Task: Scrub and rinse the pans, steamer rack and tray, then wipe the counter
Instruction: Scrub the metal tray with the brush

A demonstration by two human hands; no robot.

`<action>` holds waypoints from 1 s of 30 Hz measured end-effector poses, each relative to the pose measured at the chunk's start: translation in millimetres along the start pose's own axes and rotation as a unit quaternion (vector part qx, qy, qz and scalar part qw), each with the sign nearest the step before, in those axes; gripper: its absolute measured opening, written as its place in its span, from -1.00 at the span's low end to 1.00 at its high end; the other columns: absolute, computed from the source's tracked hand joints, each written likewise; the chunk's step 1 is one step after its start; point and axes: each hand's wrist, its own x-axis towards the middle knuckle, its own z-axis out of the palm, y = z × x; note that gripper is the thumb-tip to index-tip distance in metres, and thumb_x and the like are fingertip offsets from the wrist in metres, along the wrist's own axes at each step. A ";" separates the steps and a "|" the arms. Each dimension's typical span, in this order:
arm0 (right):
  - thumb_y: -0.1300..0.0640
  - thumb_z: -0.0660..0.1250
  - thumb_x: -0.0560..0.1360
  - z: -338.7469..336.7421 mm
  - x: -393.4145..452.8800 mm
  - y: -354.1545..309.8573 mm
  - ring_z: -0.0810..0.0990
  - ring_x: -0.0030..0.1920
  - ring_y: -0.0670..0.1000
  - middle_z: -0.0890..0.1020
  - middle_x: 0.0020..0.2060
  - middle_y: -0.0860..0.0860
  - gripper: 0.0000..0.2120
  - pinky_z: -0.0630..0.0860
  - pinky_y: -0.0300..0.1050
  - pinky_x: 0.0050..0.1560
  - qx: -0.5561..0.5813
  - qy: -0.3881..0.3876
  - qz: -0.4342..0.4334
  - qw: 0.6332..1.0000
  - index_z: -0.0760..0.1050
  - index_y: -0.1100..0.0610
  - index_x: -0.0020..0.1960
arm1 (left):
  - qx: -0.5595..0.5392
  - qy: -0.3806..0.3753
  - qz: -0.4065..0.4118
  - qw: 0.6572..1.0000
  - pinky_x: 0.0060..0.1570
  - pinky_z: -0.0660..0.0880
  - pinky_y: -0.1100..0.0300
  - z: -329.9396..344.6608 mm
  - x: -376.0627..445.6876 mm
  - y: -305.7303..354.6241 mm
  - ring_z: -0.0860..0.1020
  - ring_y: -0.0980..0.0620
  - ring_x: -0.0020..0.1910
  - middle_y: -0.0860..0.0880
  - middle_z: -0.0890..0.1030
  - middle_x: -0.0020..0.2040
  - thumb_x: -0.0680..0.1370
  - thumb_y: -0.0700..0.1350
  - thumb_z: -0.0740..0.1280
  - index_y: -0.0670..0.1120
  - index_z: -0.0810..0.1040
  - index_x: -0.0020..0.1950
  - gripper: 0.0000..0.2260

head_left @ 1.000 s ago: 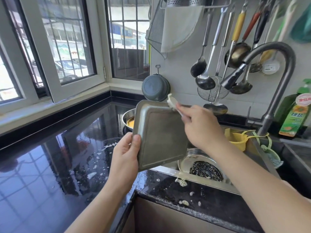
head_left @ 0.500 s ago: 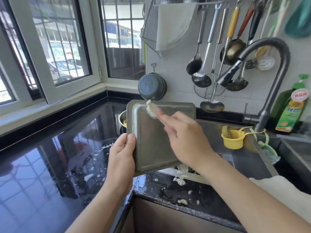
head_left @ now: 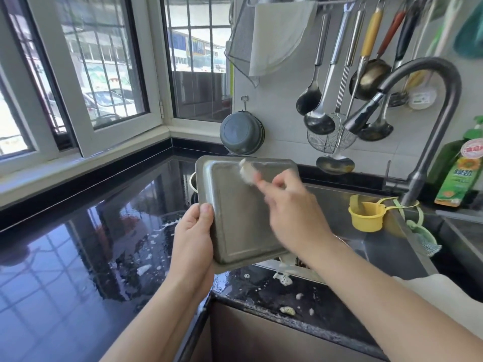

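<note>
A rectangular steel tray (head_left: 243,220) is tilted up over the sink's left edge, its underside facing me. My left hand (head_left: 193,239) grips its left edge, thumb on the face. My right hand (head_left: 292,212), blurred by motion, holds a pale scrubbing pad (head_left: 247,173) against the tray's upper middle. A metal pan (head_left: 193,180) with yellowish contents peeks out behind the tray's left side.
The black counter (head_left: 78,257) is wet with foam flecks; more flecks lie on the front ledge (head_left: 287,296). The faucet (head_left: 418,105) arches over the sink (head_left: 379,246). A yellow cup (head_left: 366,215) hangs there, detergent bottle (head_left: 460,176) at right, ladles (head_left: 318,118) on the wall.
The scrubbing pad has swept across the tray's top, from its upper right corner leftward and back toward the middle. The left hand keeps the same grip; the view shifted slightly.
</note>
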 end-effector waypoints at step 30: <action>0.16 0.15 0.67 55.4 -45.4 -20.5 0.48 -0.15 0.09 0.37 -0.07 -0.05 -0.58 0.49 0.04 -0.11 0.019 -0.281 -0.062 0.957 0.40 -0.12 0.48 | -0.095 -0.012 -0.183 0.978 0.10 0.62 -0.24 -37.7 24.7 -66.5 0.69 -0.20 0.03 -0.25 0.70 0.09 0.75 -0.06 0.11 -0.15 0.51 0.23 -0.75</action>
